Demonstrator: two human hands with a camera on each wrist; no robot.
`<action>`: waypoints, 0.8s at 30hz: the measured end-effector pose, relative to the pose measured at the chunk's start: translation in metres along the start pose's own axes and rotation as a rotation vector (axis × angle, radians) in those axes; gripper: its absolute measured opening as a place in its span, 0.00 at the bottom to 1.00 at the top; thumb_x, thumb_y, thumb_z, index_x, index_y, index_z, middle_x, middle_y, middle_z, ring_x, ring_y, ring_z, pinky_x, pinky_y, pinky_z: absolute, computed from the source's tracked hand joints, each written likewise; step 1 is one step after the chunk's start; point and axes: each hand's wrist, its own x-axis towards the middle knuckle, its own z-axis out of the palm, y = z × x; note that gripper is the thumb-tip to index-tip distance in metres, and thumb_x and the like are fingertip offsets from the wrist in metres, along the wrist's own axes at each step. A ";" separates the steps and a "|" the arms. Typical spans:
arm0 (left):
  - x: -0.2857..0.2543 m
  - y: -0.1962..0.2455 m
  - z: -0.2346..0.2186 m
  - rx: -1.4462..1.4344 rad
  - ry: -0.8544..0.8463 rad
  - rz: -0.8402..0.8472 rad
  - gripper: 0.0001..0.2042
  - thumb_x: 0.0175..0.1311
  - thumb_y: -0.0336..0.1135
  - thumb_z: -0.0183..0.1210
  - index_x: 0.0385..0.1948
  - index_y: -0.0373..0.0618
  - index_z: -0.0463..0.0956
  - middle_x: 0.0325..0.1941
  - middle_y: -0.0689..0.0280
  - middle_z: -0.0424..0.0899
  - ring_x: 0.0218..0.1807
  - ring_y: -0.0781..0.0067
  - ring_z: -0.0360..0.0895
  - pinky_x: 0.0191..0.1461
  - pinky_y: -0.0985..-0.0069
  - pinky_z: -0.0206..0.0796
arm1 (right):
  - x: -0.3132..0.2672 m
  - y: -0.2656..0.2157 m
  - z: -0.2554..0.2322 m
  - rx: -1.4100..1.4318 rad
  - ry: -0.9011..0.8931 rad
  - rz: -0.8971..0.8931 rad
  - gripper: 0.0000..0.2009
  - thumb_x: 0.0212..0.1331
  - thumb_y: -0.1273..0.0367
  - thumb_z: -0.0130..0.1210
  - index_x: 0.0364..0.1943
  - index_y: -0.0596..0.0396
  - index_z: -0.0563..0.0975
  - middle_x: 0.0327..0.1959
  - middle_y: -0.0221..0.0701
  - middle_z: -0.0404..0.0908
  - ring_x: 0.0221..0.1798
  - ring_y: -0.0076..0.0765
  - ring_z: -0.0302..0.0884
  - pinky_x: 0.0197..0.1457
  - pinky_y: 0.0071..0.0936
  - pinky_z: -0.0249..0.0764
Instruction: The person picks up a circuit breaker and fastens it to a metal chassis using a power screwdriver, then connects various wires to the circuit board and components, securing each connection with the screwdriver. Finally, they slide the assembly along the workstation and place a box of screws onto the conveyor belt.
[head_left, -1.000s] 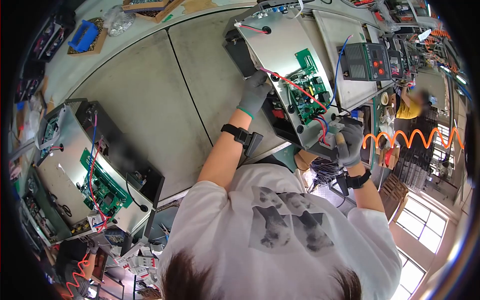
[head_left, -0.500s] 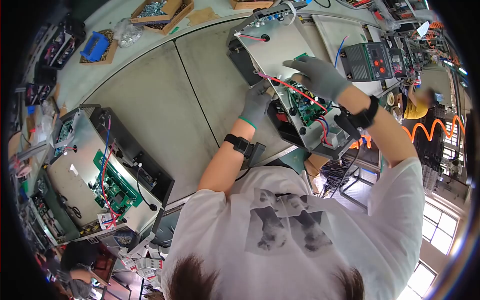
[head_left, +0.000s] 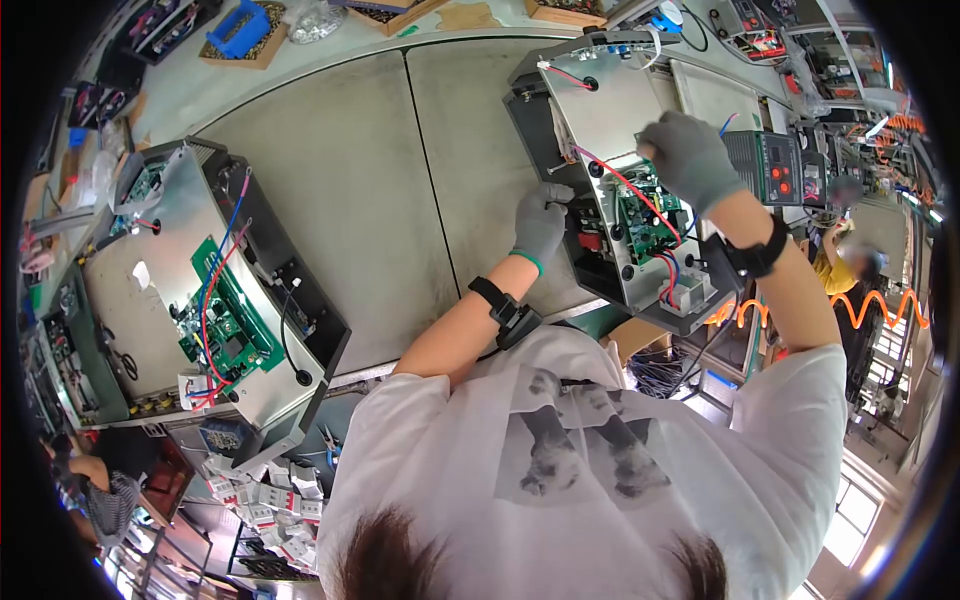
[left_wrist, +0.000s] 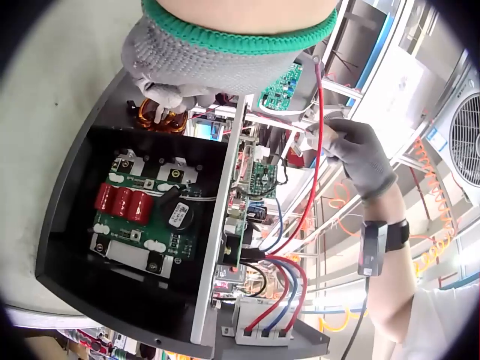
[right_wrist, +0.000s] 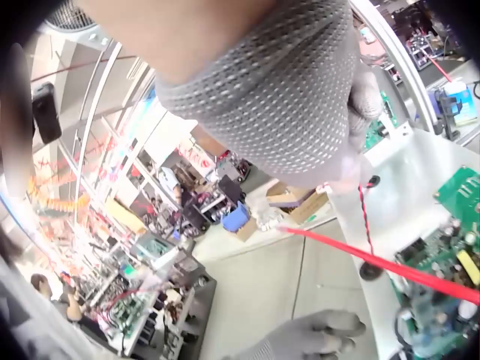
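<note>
A metal-and-black equipment chassis [head_left: 650, 255] stands at the bench's right, with a green circuit board [head_left: 650, 205] on its top plate. My gloved left hand [head_left: 543, 222] is beside its open black side, fingers loosely bent. In the left wrist view those fingers overlap copper-coloured coils [left_wrist: 174, 121] above a board with red cylinders [left_wrist: 124, 202]. My gloved right hand [head_left: 692, 160] hovers over the top plate, fingers curled together; I cannot tell whether they hold something. A loose red wire [right_wrist: 375, 262] passes below it. Red and blue wires run into a pale terminal block [head_left: 690, 293].
A second, similar chassis [head_left: 225, 290] stands at the left. A grey box with red buttons [head_left: 768, 170] is right of my right hand. Along the back are a blue bin [head_left: 238, 30] and cardboard trays [head_left: 400, 15]. An orange coiled hose [head_left: 870, 310] hangs at the right.
My right hand has gone from the terminal block up over the top plate, and its spread fingers have curled. My left hand has drawn back slightly from the chassis side. The head view has shifted.
</note>
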 end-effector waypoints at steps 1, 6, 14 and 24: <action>-0.001 -0.003 0.000 -0.003 0.003 -0.002 0.15 0.52 0.17 0.41 0.34 0.38 0.78 0.36 0.61 0.81 0.31 0.74 0.76 0.41 0.77 0.69 | -0.009 -0.004 -0.002 -0.057 -0.036 0.038 0.04 0.50 0.69 0.54 0.29 0.49 0.79 0.34 0.34 0.76 0.40 0.42 0.76 0.44 0.36 0.71; -0.023 0.018 0.013 0.125 -0.197 0.492 0.13 0.53 0.19 0.44 0.34 0.42 0.77 0.33 0.62 0.78 0.35 0.72 0.77 0.40 0.78 0.69 | -0.020 0.023 0.023 -0.419 0.050 -0.115 0.04 0.53 0.67 0.54 0.28 0.47 0.79 0.33 0.32 0.76 0.41 0.39 0.77 0.41 0.36 0.73; -0.024 0.085 0.050 1.073 -0.439 1.000 0.19 0.46 0.29 0.57 0.44 0.52 0.75 0.45 0.67 0.75 0.36 0.64 0.77 0.37 0.66 0.68 | -0.013 0.045 0.042 0.191 -0.253 0.119 0.08 0.56 0.69 0.52 0.37 0.56 0.77 0.30 0.38 0.81 0.32 0.40 0.81 0.36 0.30 0.76; -0.023 0.055 0.023 0.763 -0.239 1.018 0.14 0.52 0.29 0.55 0.42 0.48 0.72 0.46 0.66 0.77 0.34 0.64 0.75 0.36 0.70 0.68 | -0.023 0.044 0.071 1.258 -0.287 0.519 0.11 0.59 0.73 0.46 0.43 0.64 0.75 0.26 0.29 0.77 0.17 0.19 0.66 0.21 0.16 0.64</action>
